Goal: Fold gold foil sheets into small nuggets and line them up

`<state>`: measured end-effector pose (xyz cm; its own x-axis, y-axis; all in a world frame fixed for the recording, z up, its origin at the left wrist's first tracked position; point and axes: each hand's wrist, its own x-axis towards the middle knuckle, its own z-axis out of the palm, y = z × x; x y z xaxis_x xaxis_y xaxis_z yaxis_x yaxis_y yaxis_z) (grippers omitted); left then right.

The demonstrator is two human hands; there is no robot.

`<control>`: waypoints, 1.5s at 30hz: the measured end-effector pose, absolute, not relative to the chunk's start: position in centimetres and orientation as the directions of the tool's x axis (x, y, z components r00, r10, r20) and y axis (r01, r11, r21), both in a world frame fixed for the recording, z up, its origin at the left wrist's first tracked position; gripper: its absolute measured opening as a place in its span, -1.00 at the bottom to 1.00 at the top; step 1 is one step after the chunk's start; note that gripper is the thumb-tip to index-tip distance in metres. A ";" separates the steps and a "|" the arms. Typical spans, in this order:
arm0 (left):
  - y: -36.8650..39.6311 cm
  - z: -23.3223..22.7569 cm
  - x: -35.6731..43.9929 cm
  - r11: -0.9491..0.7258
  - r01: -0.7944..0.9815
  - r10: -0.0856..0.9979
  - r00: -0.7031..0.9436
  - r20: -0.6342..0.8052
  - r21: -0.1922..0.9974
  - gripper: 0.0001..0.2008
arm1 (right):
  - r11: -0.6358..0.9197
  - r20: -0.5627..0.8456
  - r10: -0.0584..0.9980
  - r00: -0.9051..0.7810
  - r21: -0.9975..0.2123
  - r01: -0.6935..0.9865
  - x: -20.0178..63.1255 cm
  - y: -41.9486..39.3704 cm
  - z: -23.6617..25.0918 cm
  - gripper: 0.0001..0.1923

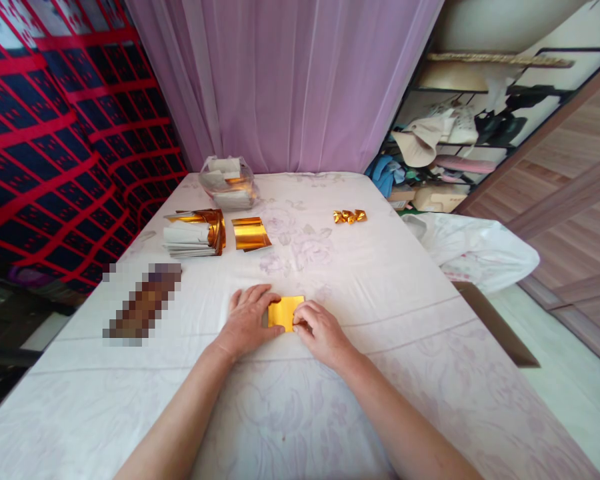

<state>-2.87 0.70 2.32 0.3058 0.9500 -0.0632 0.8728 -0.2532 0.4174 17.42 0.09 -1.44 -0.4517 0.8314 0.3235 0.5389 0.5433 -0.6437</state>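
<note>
A small sheet of gold foil paper lies on the cloth-covered table in front of me, its right edge partly hidden by fingers. From the left, my left hand holds it down, the index finger at its far side and the thumb at its near corner. My right hand is closed in a pinch at the paper's right edge, fingers curled. Beyond my left hand are a short pile of gold foil sheets and a thick folded stack of foil paper with pale undersides. Several folded gold pieces sit in a row at the far right.
A clear plastic bag of foil paper stands at the table's back left. On the left lies a pixelated item. A floral cloth covers the table. Beyond its right edge are a white plastic bag and a loaded shelf.
</note>
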 end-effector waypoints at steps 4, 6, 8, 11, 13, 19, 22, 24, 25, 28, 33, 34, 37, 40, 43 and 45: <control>1.0 2.6 -3.5 -0.281 0.865 0.932 0.349 -0.097 0.416 -0.47 | 0.533 0.305 0.835 -0.458 -0.660 0.530 17.4 0.1 -1.2 -0.79; 1.1 2.7 -3.7 -0.286 0.864 0.924 0.363 -0.120 0.415 -0.47 | 0.520 0.292 0.840 -0.456 -0.670 0.529 17.4 0.0 -1.0 -0.79; 1.2 2.9 -4.0 -0.290 0.861 0.916 0.376 -0.140 0.417 -0.46 | 0.517 0.290 0.842 -0.455 -0.676 0.525 17.4 0.0 -0.9 -0.80; 1.3 3.1 -4.4 -0.308 0.852 0.901 0.404 -0.158 0.424 -0.45 | 0.522 0.302 0.840 -0.451 -0.677 0.519 17.4 0.1 -0.9 -0.80; 1.4 3.2 -4.6 -0.321 0.843 0.890 0.424 -0.166 0.432 -0.45 | 0.520 0.304 0.841 -0.448 -0.681 0.515 17.4 0.1 -0.9 -0.79; 1.6 3.3 -4.9 -0.329 0.834 0.873 0.447 -0.193 0.442 -0.44 | 0.483 0.280 0.868 -0.409 -0.662 0.573 16.8 -0.4 -0.5 -0.82; 1.5 3.2 -4.8 -0.328 0.832 0.877 0.444 -0.184 0.446 -0.45 | 0.439 0.286 0.899 -0.333 -0.607 0.663 15.7 -0.9 -0.2 -0.85; 1.5 3.2 -4.8 -0.328 0.830 0.881 0.441 -0.172 0.451 -0.46 | 0.398 0.284 0.916 -0.283 -0.558 0.728 14.9 -1.2 -0.1 -0.80; 1.5 3.2 -4.8 -0.327 0.829 0.881 0.441 -0.170 0.454 -0.46 | 0.382 0.279 0.922 -0.268 -0.540 0.750 14.7 -1.2 -0.1 -0.78; 1.6 3.3 -4.8 -0.321 0.827 0.876 0.445 -0.187 0.462 -0.46 | 0.375 0.263 0.926 -0.272 -0.547 0.749 14.6 -1.2 -0.2 -0.78; 1.6 3.5 -4.8 -0.318 0.826 0.863 0.455 -0.218 0.464 -0.43 | 0.433 0.272 0.900 -0.341 -0.645 0.630 16.0 -0.9 -0.6 -0.80; 1.6 3.5 -4.9 -0.321 0.825 0.861 0.459 -0.219 0.466 -0.43 | 0.442 0.271 0.894 -0.357 -0.664 0.603 16.3 -0.8 -0.7 -0.80; 1.6 3.5 -5.0 -0.323 0.817 0.860 0.464 -0.212 0.477 -0.43 | 0.469 0.265 0.870 -0.417 -0.706 0.531 17.2 -0.5 -0.6 -0.77; 1.6 3.6 -5.0 -0.316 0.817 0.857 0.464 -0.224 0.482 -0.40 | 0.493 0.263 0.842 -0.471 -0.730 0.473 17.9 -0.3 -0.5 -0.73; 1.7 3.5 -5.1 -0.312 0.817 0.856 0.463 -0.229 0.485 -0.39 | 0.507 0.266 0.823 -0.502 -0.743 0.437 18.3 -0.2 -0.4 -0.66; 1.7 3.4 -5.2 -0.317 0.810 0.856 0.468 -0.218 0.493 -0.39 | 0.513 0.271 0.817 -0.509 -0.744 0.428 18.5 -0.2 -0.3 -0.61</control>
